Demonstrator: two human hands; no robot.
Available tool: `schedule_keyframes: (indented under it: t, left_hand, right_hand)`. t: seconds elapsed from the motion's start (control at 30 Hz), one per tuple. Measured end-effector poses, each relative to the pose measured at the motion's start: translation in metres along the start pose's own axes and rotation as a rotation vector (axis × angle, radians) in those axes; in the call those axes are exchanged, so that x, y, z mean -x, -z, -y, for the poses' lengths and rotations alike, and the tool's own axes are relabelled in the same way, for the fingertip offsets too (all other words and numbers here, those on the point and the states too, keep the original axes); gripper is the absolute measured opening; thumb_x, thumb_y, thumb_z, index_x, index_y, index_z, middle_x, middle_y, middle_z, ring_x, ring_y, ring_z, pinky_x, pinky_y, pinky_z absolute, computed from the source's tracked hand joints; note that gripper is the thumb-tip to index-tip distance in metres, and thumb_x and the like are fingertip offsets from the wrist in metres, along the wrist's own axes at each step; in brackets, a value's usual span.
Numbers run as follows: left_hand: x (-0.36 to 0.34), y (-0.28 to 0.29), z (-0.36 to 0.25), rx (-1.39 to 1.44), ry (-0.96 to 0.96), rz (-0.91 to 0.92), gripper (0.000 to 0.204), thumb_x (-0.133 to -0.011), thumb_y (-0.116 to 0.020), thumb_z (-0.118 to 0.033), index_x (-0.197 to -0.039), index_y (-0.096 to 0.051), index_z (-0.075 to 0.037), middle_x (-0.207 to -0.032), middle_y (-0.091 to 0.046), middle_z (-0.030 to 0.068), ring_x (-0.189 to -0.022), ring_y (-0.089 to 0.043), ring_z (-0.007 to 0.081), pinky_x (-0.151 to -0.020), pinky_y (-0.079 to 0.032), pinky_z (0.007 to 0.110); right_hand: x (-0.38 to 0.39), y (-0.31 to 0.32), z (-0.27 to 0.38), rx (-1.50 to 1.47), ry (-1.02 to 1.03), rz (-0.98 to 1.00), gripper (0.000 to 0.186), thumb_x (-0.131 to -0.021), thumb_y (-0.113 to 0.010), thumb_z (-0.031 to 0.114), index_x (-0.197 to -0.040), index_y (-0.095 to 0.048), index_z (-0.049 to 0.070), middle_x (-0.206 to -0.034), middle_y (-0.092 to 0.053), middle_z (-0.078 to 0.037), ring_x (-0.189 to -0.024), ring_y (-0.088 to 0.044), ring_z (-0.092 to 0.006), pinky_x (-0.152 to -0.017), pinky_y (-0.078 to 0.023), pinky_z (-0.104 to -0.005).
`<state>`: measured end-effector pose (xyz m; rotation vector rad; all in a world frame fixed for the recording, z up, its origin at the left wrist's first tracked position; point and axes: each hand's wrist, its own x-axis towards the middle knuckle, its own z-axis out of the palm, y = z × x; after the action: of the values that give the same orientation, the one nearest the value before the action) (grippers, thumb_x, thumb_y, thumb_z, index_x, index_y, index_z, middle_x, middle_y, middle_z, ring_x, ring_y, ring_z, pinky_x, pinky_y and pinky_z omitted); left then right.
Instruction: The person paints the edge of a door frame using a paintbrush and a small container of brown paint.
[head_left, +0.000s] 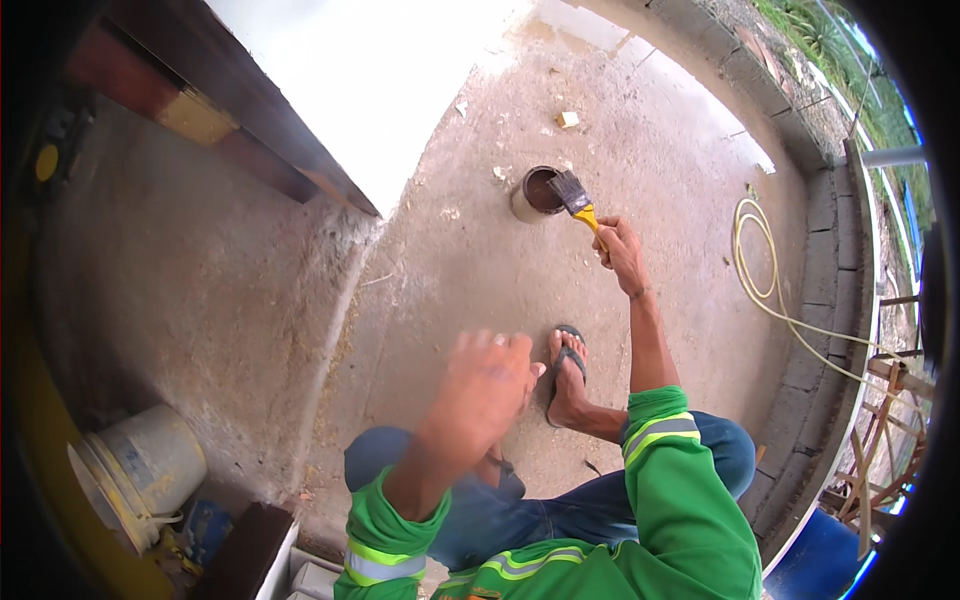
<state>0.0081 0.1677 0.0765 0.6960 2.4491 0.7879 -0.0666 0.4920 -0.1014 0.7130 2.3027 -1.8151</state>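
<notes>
My right hand (622, 252) is closed round the yellow handle of a paintbrush (581, 203). The brush's dark, paint-wet bristles lie at the right rim of an open can (522, 208), which holds dark brown paint and stands on the concrete floor. Whether the bristles touch the rim, I cannot tell. Over my left knee, my left hand (485, 385) is raised and smeared by motion. No object shows in it, and how its fingers are set is unclear.
A white wall (350, 70) and a dark brown door frame (260, 115) rise at the upper left. Low concrete blocks (820, 250) edge the right side, with a pale hose (770, 285) coiled beside them. A dirty bucket (160, 460) lies at the lower left. A small yellowish chunk (567, 120) sits beyond the can.
</notes>
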Motion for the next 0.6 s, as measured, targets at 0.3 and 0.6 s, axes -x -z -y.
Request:
schedule_keyframes:
  t: [0.3,0.6]
  left_hand:
    - [-0.005,-0.004,0.004,0.014,0.017,0.026,0.028,-0.098,-0.057,-0.031,-0.099,-0.06,-0.004,-0.091,-0.068,0.0217,-0.096,-0.063,0.041,-0.091,-0.045,0.053]
    - [-0.05,-0.017,0.014,0.052,-0.004,-0.213,0.037,-0.1,-0.055,-0.034,-0.121,-0.054,-0.004,-0.107,-0.065,0.0229,-0.102,-0.063,0.0399,-0.092,-0.046,0.051]
  right_hand:
    - [0.007,-0.015,-0.05,-0.553,-0.058,0.168,0.027,-0.098,-0.065,0.023,-0.118,-0.058,0.006,-0.076,-0.055,-0.001,-0.061,-0.047,-0.0089,-0.055,-0.039,-0.0252]
    - [0.081,-0.06,0.063,-0.777,0.296,0.282,0.044,-0.102,-0.057,0.031,-0.128,-0.056,-0.005,-0.096,-0.063,-0.006,-0.099,-0.058,-0.0182,-0.094,-0.043,-0.0354]
